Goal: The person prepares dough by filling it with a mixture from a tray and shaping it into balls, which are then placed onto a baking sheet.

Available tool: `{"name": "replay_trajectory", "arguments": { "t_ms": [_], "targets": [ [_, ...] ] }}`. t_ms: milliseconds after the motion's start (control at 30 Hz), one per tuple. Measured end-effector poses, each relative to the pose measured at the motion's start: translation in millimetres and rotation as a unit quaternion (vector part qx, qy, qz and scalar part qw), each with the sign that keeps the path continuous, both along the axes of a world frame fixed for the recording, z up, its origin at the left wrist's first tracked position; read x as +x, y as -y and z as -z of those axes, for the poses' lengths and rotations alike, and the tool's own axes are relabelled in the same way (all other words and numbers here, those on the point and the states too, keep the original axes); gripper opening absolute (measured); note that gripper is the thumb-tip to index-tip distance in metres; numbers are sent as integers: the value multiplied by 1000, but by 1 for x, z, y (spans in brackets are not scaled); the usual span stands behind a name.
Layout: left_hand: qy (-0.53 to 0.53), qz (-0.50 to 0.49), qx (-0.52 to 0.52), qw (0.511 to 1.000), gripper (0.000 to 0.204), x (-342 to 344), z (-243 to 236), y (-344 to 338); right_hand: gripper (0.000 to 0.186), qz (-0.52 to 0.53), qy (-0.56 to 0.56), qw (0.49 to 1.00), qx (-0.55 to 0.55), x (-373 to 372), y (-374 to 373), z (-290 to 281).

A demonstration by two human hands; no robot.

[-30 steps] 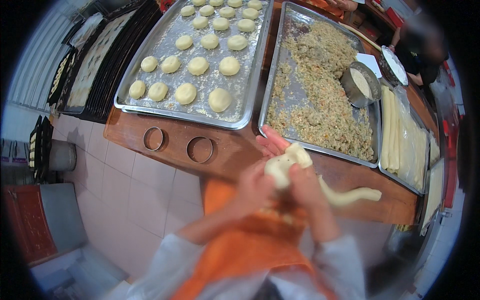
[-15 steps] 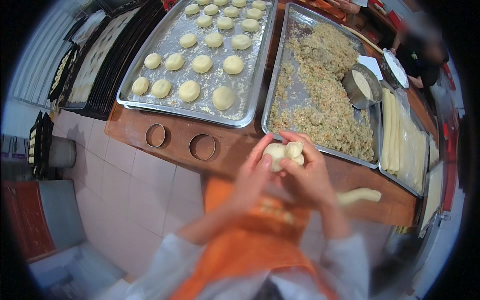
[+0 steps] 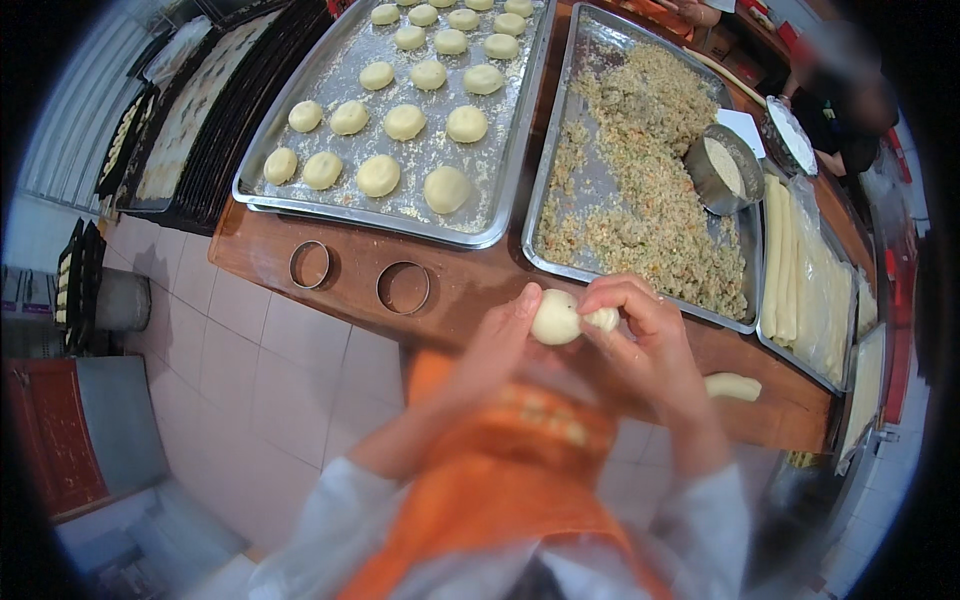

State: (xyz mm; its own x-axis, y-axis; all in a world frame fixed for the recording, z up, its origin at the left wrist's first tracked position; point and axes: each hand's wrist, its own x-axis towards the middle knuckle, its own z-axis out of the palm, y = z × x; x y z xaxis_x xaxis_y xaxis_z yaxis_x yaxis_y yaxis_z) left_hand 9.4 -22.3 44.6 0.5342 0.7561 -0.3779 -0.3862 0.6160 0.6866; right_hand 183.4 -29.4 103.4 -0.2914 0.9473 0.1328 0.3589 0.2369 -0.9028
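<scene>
A smooth pale dough ball (image 3: 553,316) is cupped by my left hand (image 3: 500,340), its thumb against the left side. My right hand (image 3: 645,338) has thumb and forefinger closed on a small lump pinched out at the ball's right side. Behind it on the wooden table (image 3: 480,310) lies a pale dough rope (image 3: 732,387), partly hidden. Above the hands stands a steel tray of chopped filling (image 3: 650,190). To the left lie two metal rings (image 3: 309,263) (image 3: 402,287).
A floured tray (image 3: 470,238) holds several round dough pieces. A steel pot (image 3: 720,185) sits on the filling tray, beside a tray of long dough strips (image 3: 790,280). A co-worker (image 3: 840,130) is at the upper right. Black baking trays (image 3: 210,130) are stacked at the left.
The dough has become rounder, with its pinched lump smaller and lower. My right hand has moved rightward and closed on the lump; my left hand has come round the ball's left side.
</scene>
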Motion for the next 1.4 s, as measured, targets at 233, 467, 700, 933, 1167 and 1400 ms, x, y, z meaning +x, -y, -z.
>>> {"name": "replay_trajectory", "arguments": {
  "t_ms": [233,467,700,933,1167,1400],
  "targets": [
    [-35,-28,140,989,41,-9,-24,14,12,43,-143,984,-95,-1,-2,11],
    [-46,-121,56,990,31,4,-13,5,17,10,-48,999,-22,-7,4,6],
    [-81,-47,45,995,29,-9,-12,0,24,-12,115,984,135,-11,12,-7],
    [-84,-1,158,984,41,-9,-17,8,25,-12,89,981,175,-12,15,-2],
    [-202,-59,257,943,51,-6,3,4,21,35,27,977,208,-16,23,-3],
    [-511,-31,652,559,61,-49,55,-13,20,179,-157,970,46,12,34,27]
  ]
}}
